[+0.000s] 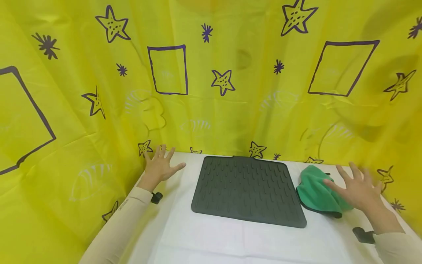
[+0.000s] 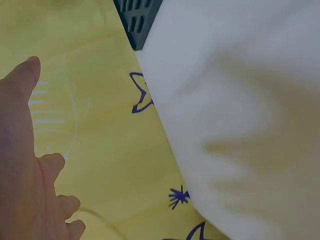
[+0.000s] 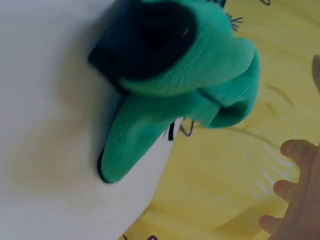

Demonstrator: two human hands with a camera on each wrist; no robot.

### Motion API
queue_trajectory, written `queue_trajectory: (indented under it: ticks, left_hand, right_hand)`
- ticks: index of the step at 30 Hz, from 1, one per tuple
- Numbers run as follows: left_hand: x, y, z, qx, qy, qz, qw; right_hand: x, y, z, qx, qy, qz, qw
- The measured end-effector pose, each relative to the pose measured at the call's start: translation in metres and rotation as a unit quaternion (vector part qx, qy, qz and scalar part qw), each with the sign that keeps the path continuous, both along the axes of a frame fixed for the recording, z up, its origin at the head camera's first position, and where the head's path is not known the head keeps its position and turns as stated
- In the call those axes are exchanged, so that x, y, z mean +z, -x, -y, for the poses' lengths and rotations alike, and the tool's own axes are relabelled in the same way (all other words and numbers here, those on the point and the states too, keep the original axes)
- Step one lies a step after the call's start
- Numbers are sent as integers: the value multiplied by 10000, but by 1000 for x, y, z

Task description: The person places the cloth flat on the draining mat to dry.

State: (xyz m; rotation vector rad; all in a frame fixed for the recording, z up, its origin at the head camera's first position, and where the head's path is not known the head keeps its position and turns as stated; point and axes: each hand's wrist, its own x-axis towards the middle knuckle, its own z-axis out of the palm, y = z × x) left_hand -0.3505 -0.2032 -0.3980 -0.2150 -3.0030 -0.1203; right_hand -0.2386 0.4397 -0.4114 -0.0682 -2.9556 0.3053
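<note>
We are finding the left hand hovering with fingers spread, released and holding nothing. The right hand is likewise hanging splayed and unloaded, apart from the cloth in its wrist view. Between the hands, a dark grey, rubbery-looking rectangular mat with raised ridges is lying flat on a white, cloth-like table surface. Just inward of the right hand, a crumpled green plush cloth with dark edging is resting beside the mat; whether it is overlapping the mat's edge we are not able to tell.

We are noting three risks. The mat's far edge, beyond both hands, is lying close to the table's far edge, so a forward push could be sending it over. The cloth is bunching in loose folds; in our judgement, a pinch on one fold could be leaving the rest trailing and shifting the mat. Beyond the fingers, a yellow printed curtain is hanging near enough that a wide reach could be catching it.
</note>
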Motion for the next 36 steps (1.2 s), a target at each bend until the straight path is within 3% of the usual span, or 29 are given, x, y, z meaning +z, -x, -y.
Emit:
queue_trajectory:
  ticks: [4,11,18,22,26,31,36]
  left_hand:
    - [-10,2,-13,-102,-188,-60,9998]
    - [-45,4,-54,-141,-973,133,9951]
    - [-70,-1,-84,77,-2096,570,9761]
    - [-77,-1,-92,68,-2442,717,9671]
    - [-79,0,-97,87,-2576,606,9643]
    - [-82,-1,-97,393,-2660,362,9625]
    - [-82,0,-96,440,-2630,93,9637]
  right_hand:
    - [-3,4,15,48,177,-168,9997]
    - [-16,13,47,-259,1405,-100,9897]
    - [-32,19,57,-1011,2152,335,9708]
    - [-45,21,57,-1099,2217,344,9683]
    - [-55,24,54,-1253,2137,267,9685]
    - [-56,28,49,-1211,2093,263,9700]
    - [-53,28,49,-1126,2089,-46,9714]
